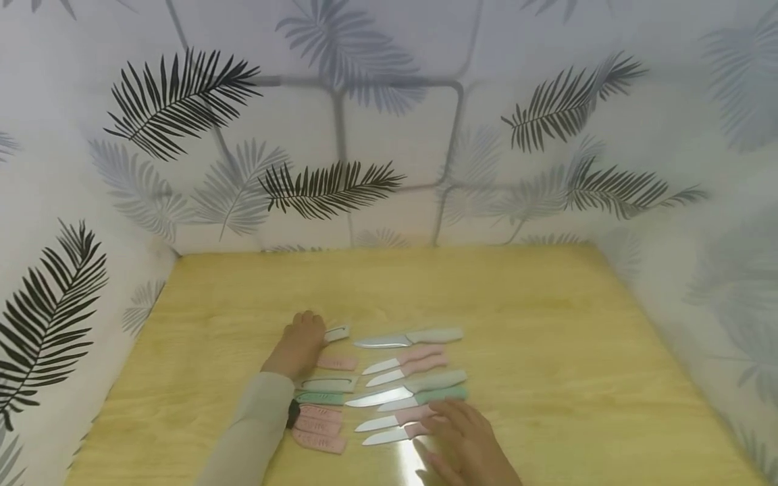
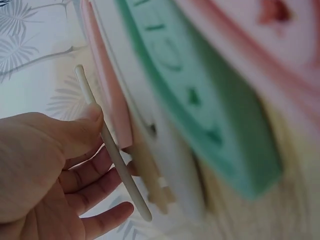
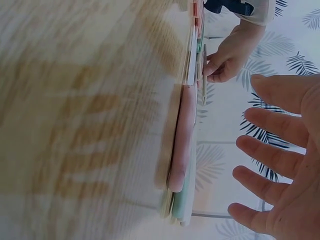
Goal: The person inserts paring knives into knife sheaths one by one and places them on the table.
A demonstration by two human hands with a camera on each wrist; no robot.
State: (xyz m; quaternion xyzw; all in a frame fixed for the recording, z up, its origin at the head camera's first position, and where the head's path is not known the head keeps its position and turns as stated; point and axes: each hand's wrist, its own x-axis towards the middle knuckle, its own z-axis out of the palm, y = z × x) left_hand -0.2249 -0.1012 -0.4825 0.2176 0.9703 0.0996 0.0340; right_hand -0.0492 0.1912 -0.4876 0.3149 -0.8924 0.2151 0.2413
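Note:
My left hand [image 1: 304,344] pinches a white knife sheath [image 1: 338,333] between thumb and fingers at the far end of a column of sheaths. The left wrist view shows that sheath edge-on, lifted off the table. Nearer lie a pink sheath [image 1: 337,364], a white one [image 1: 328,385], a green one [image 1: 321,399] and several pink ones [image 1: 319,442]. To their right, knives lie in a column, blades pointing left: white-handled [image 1: 434,335], pink-handled [image 1: 422,353] and green-handled [image 1: 450,395]. Over the nearest pink handles hovers my right hand [image 1: 468,439], fingers spread and holding nothing.
The wood-grain table [image 1: 547,324] extends to both sides of the knives and sheaths. Behind it and at its sides hang pale walls [image 1: 395,135] with a leaf pattern. A dark band [image 1: 293,413] shows at the left wrist.

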